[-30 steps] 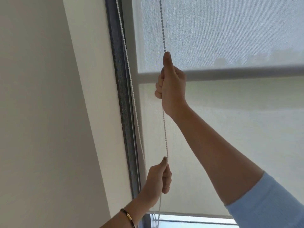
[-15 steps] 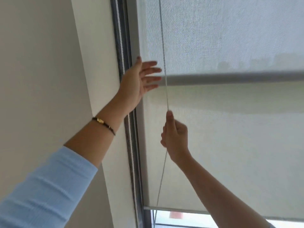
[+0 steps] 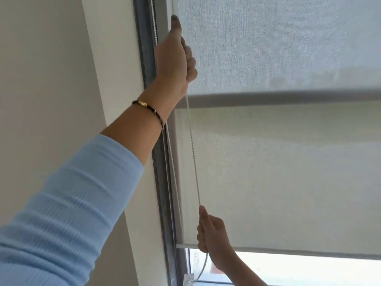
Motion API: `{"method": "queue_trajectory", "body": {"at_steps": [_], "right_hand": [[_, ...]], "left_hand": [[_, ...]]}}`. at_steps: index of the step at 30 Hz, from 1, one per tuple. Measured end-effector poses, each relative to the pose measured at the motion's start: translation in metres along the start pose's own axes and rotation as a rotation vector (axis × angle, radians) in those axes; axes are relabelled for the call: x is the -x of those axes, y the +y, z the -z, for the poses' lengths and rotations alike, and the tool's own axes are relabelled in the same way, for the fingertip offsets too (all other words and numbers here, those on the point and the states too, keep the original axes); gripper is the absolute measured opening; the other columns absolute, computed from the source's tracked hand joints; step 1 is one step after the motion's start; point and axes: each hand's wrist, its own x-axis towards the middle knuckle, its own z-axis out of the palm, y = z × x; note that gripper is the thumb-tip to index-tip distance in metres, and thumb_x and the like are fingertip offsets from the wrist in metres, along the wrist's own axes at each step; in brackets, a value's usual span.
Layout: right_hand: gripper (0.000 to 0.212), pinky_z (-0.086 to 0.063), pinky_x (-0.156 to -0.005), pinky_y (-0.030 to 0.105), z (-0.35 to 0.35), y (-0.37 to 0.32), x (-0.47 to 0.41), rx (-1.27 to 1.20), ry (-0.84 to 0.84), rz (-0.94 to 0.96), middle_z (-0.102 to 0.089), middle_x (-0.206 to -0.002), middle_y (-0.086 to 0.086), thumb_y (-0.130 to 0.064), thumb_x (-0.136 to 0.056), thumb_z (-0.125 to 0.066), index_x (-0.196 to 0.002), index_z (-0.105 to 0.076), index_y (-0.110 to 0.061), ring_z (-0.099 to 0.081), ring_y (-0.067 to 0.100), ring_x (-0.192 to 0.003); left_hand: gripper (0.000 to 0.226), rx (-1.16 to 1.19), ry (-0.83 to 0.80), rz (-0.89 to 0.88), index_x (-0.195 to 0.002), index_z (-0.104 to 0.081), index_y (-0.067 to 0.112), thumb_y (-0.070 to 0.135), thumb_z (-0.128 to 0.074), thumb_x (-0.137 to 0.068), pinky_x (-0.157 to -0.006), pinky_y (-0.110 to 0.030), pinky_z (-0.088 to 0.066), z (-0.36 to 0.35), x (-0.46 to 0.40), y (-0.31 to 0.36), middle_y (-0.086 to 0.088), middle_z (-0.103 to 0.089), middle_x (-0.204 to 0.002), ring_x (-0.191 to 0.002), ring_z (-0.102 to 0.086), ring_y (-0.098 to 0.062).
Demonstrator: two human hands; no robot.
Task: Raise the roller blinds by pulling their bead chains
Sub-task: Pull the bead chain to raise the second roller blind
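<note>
Roller blind (image 3: 288, 178): fabric hangs to the right of both hands, its bottom bar (image 3: 288, 251) level with the right hand; a strip of uncovered window glass (image 3: 299, 267) is seen below that bar. The blind is judged only partly raised.

Window frame (image 3: 162, 203): dark upright, just left of the chain and behind the left wrist.

Left hand (image 3: 175, 58): raised high, fingers curled shut around the front run of the bead chain (image 3: 193, 162), thumb laid upward along it. A bracelet (image 3: 148, 107) is worn at that wrist, above a light blue sleeve (image 3: 68, 203).

Right hand (image 3: 212, 238): low, closed in a fist on the same run, thumb pointing up. Between the two hands the chain is held taut and slightly slanted; below the right hand it curves down to a small fitting (image 3: 188, 279) at the sill, too blurred to be identified.

A second run of white beads (image 3: 154, 27) is seen beside the frame, to the left of the left hand.

Risks, as judged:
- If the slanted pull is kept, the beads may be dragged off the clutch sprocket overhead, which is out of view.
- If both hands are loosened together, the fabric may drop back.
- If the rear run is grabbed by mistake, the blind would be lowered.
- A sharp jerk may snap the chain or its joiner.
</note>
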Motion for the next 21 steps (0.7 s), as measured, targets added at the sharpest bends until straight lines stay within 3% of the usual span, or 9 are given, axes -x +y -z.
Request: {"method": "queue_trajectory", "body": {"at_steps": [3, 5, 8, 11, 16, 19, 21], "right_hand": [[0.051, -0.026, -0.041, 0.018, 0.021, -0.002, -0.008, 0.061, -0.066, -0.075, -0.031, -0.048, -0.005, -0.055, -0.087, -0.059, -0.052, -0.037, -0.025, -0.026, 0.010, -0.040], [0.048, -0.032, -0.051, 0.022, 0.031, -0.011, -0.013, 0.181, -0.107, -0.111, -0.044, -0.054, -0.003, -0.060, -0.085, -0.056, -0.056, -0.049, -0.022, -0.037, 0.011, -0.047], [0.053, -0.041, -0.073, 0.031, 0.035, -0.044, -0.028, 0.351, -0.061, -0.069, -0.073, -0.089, -0.005, -0.065, -0.085, -0.039, -0.085, -0.072, -0.023, -0.065, 0.011, -0.081], [0.056, -0.043, -0.086, 0.039, 0.023, -0.104, -0.038, 0.315, -0.023, 0.124, -0.076, -0.110, -0.004, -0.066, -0.086, -0.036, -0.100, -0.075, -0.028, -0.068, 0.012, -0.104], [0.051, -0.045, -0.086, 0.039, -0.006, -0.220, -0.050, -0.013, -0.102, 0.308, -0.078, -0.100, -0.001, -0.055, -0.101, -0.038, -0.093, -0.076, -0.023, -0.070, 0.016, -0.099], [0.052, -0.050, -0.087, 0.039, -0.027, -0.276, -0.048, -0.018, -0.184, 0.350, -0.078, -0.103, 0.002, -0.053, -0.103, -0.034, -0.106, -0.073, -0.017, -0.072, 0.021, -0.104], [0.053, -0.054, -0.078, 0.035, -0.040, -0.305, -0.044, -0.029, -0.261, 0.363, -0.077, -0.100, 0.007, -0.051, -0.104, -0.036, -0.114, -0.069, -0.011, -0.074, 0.024, -0.093]], "left_hand": [[0.052, 0.018, -0.024, -0.062, -0.058, -0.027, 0.027, 0.046, -0.046, -0.102, -0.039, -0.022, -0.012, 0.001, 0.019, -0.014, 0.007, -0.022, -0.050, -0.045, -0.012, -0.012], [0.052, 0.034, -0.051, -0.062, -0.057, -0.027, 0.028, 0.048, -0.047, -0.101, -0.038, -0.020, -0.012, 0.008, 0.031, -0.023, 0.007, -0.020, -0.051, -0.045, -0.011, -0.012], [0.054, 0.046, -0.062, -0.036, -0.055, -0.028, 0.028, 0.051, -0.046, -0.100, -0.036, -0.017, -0.013, 0.027, 0.048, -0.043, 0.008, -0.021, -0.050, -0.043, -0.012, -0.012], [0.054, 0.023, -0.053, 0.004, -0.055, -0.030, 0.028, 0.053, -0.045, -0.100, -0.036, -0.016, -0.015, 0.043, 0.067, -0.071, 0.009, -0.022, -0.049, -0.041, -0.013, -0.010], [0.055, 0.035, -0.047, 0.094, -0.054, -0.031, 0.027, 0.053, -0.045, -0.101, -0.037, -0.013, -0.016, 0.051, 0.101, -0.117, 0.010, -0.023, -0.045, -0.037, -0.014, -0.007], [0.054, 0.039, -0.066, 0.171, -0.055, -0.032, 0.027, 0.058, -0.047, -0.096, -0.038, -0.013, -0.014, 0.049, 0.120, -0.138, 0.009, -0.024, -0.047, -0.038, -0.015, -0.008], [0.053, 0.023, -0.092, 0.193, -0.056, -0.032, 0.027, 0.061, -0.049, -0.093, -0.038, -0.015, -0.014, 0.048, 0.132, -0.151, 0.008, -0.025, -0.047, -0.038, -0.015, -0.009]]}}
